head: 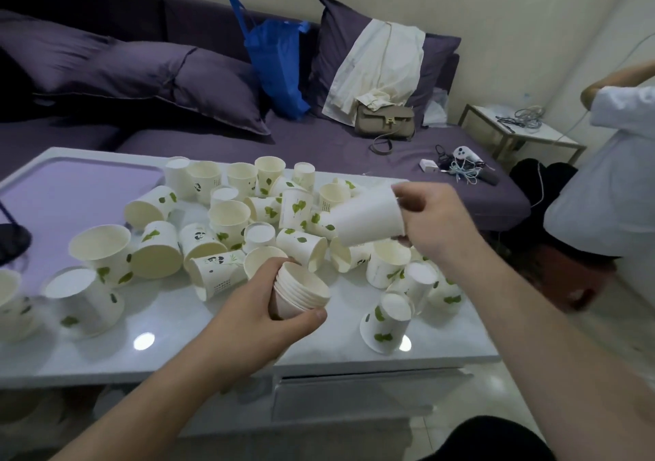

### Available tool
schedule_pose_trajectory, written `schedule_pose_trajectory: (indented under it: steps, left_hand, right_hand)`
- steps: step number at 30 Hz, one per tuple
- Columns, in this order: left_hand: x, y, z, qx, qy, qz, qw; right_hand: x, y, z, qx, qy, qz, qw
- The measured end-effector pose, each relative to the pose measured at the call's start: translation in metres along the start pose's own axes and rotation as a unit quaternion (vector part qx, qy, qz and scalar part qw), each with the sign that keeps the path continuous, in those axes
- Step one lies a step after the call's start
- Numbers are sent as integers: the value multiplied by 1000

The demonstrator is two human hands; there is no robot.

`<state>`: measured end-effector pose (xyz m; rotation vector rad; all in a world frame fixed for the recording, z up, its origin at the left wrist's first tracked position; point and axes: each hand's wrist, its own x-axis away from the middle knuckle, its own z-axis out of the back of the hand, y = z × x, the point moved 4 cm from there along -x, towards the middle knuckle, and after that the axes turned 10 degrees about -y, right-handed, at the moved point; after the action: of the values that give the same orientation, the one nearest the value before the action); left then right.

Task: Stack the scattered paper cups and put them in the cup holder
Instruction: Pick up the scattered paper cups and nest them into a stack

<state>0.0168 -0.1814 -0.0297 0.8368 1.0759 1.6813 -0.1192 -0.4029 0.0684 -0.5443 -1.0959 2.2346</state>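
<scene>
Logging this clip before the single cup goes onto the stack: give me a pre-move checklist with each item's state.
1. Left hand holds the nested cup stack: ok.
2. Stack's mouth open toward the incoming cup: ok.
3. Right hand grips the single paper cup: ok.
4. Single cup's base aimed at the stack: not ok, it lies sideways.
5. Path between the two is free of loose cups: ok.
6. Cup holder in view: not ok, none seen on the white table.

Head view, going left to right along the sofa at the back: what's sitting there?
Purple pillows → blue bag → cream garment draped over a purple cushion → tan handbag → white charger and tangled cables → small side table.
</scene>
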Motion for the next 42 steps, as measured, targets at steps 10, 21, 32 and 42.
schedule_pose_trajectory:
  steps: [10,21,32,42]
  left_hand:
    - [20,-3,-1,-27,4,9,1000]
    - [-3,1,-13,2,1,2,1000]
    - [-13,-1,-8,-5,9,3,1000]
    - [-12,-3,-6,3,19,5,1000]
  right_hand:
    - [43,-5,-84,72,-156,8,985]
    - [35,17,-57,66,-139,-65,986]
    - [-20,94,35,208,-41,-241,947]
    - [-26,84,54,256,87,-119,955]
